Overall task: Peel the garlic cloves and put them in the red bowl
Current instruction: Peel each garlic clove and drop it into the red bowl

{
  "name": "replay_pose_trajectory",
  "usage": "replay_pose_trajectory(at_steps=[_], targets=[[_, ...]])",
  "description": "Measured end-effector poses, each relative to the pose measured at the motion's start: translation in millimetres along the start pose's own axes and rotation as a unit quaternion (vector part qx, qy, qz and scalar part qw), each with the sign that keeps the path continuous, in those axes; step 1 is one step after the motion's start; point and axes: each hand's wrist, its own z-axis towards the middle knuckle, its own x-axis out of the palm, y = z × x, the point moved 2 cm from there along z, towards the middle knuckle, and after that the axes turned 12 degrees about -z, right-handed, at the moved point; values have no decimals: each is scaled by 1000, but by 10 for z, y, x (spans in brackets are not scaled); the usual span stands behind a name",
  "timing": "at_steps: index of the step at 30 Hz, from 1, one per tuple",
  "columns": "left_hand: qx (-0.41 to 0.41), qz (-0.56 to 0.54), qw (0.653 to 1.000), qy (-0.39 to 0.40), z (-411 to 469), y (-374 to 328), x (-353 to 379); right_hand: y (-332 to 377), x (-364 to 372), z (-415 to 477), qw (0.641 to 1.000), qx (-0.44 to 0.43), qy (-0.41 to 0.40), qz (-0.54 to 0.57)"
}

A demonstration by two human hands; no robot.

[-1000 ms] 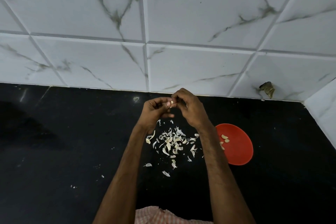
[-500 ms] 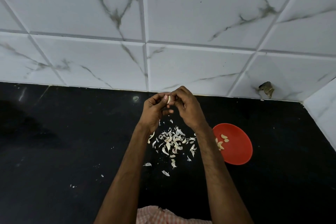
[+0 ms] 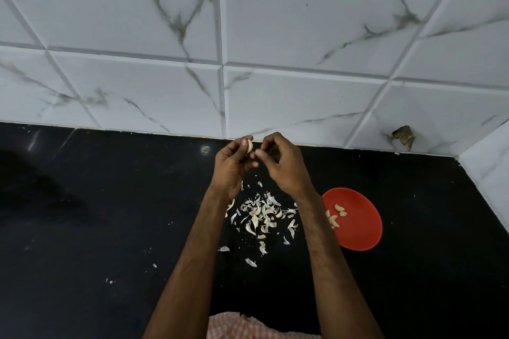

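Observation:
My left hand (image 3: pixel 232 166) holds a pale garlic clove (image 3: pixel 249 145) upright between thumb and fingertips, raised above the black counter. My right hand (image 3: pixel 283 164) is right beside it, its thumb and fingertip pinching at the clove's lower side. Under both hands lies a heap of white garlic skins and cloves (image 3: pixel 263 215). The red bowl (image 3: pixel 358 231) sits on the counter to the right of my right forearm, with several peeled cloves (image 3: pixel 334 219) inside near its left rim; my forearm hides part of that rim.
The black counter (image 3: pixel 96 228) runs left and right, with stray skin flakes (image 3: pixel 250 262) near the front. A white marbled tile wall (image 3: pixel 248 49) stands close behind the hands, and a side wall (image 3: pixel 490 173) closes the right. Checked cloth (image 3: pixel 248 327) shows at the bottom edge.
Both hands have risen slightly toward the wall. The clove now stands more exposed in my left fingertips, and my right fingers have shifted to its lower side.

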Motion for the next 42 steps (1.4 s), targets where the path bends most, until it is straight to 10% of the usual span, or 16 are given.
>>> replay_pose_trajectory(at_steps=[42], targets=[[-134, 70, 988, 22, -19, -101, 167, -72, 11, 42, 991, -10, -59, 120]])
